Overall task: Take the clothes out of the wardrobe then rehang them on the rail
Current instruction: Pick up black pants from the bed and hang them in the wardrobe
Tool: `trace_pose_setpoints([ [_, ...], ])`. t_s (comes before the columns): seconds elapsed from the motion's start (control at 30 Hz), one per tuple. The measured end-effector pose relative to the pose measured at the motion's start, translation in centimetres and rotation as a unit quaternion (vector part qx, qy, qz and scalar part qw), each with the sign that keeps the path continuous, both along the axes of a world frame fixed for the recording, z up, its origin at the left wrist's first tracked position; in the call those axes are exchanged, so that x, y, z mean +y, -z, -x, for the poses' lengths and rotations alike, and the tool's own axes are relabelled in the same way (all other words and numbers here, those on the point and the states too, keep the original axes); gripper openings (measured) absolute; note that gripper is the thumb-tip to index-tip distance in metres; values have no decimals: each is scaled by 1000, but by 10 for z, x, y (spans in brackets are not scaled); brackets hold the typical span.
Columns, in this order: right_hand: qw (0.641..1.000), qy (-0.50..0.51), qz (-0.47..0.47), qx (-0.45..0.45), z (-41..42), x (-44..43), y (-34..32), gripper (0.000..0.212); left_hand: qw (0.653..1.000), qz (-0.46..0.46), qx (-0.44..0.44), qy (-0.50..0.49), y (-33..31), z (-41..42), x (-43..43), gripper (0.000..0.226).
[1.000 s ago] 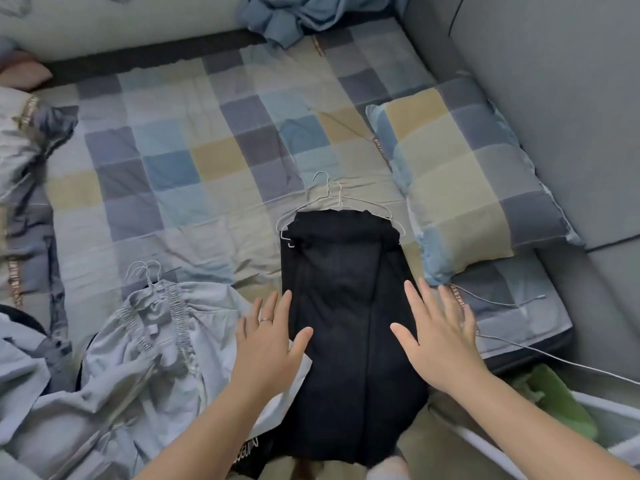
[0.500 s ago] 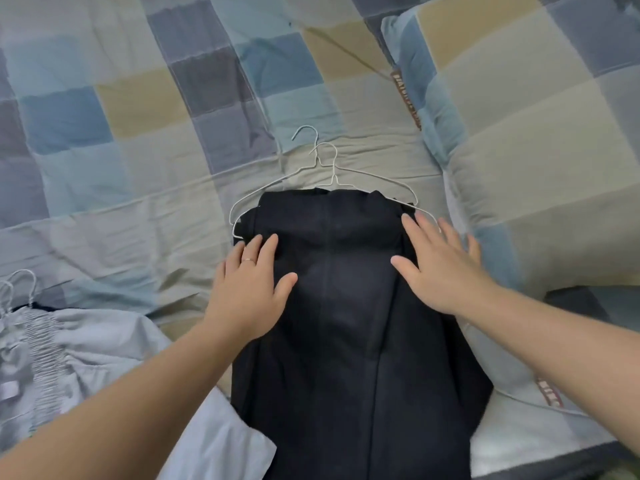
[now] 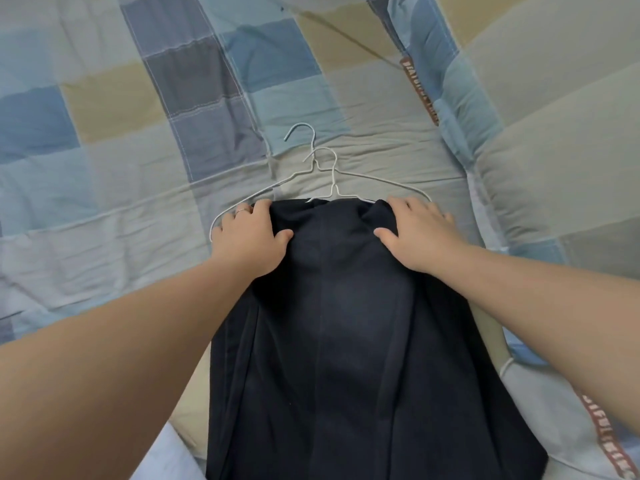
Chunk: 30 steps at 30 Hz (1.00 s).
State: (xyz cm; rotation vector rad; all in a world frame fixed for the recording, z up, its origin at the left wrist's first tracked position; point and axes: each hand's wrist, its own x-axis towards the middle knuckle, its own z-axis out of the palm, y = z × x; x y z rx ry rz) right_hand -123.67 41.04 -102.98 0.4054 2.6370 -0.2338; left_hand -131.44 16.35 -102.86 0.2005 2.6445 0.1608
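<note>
A patchwork quilt point(image 3: 138, 168) covers the bed, with a matching pillow point(image 3: 554, 133) at the right. A black garment point(image 3: 346, 341) lies flat on the quilt, its top edge over two white wire hangers point(image 3: 332, 174) whose hooks point away. The left hand point(image 3: 249, 237) and right hand point(image 3: 419, 233) each grip a top corner, fingers curled over the edge and thumbs on the cloth. The left wears a ring point(image 3: 241, 211). The garment seems out of the wardrobe and nearly on its hanger. Hanging it on the rail, which is out of view, remains.
</note>
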Motion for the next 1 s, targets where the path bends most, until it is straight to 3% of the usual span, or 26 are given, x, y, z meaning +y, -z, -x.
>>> trace_pose_setpoints([
  [0.13, 999, 0, 1, 40, 4, 6, -14, 64, 999, -39, 30, -8, -13, 6, 1, 48],
  [0.23, 996, 23, 44, 80, 1, 15, -29, 44, 992, -99, 82, -18, -27, 6, -3, 27],
  [0.33, 990, 37, 78, 113, -3, 26, -52, 23, 986, -142, 88, -5, -50, 5, -5, 26],
  [0.5, 984, 63, 92, 141, -18, 34, -110, 26, 982, -169, 74, 33, -102, -2, -10, 26],
  [0.7, 975, 76, 124, 168, -65, 19, -204, 18, 971, -230, 50, 49, -187, -42, -32, 23],
  [1.0, 960, 129, 84, 232, -193, -57, -403, 16, 948, -304, 28, 83, -356, -123, -87, 18],
])
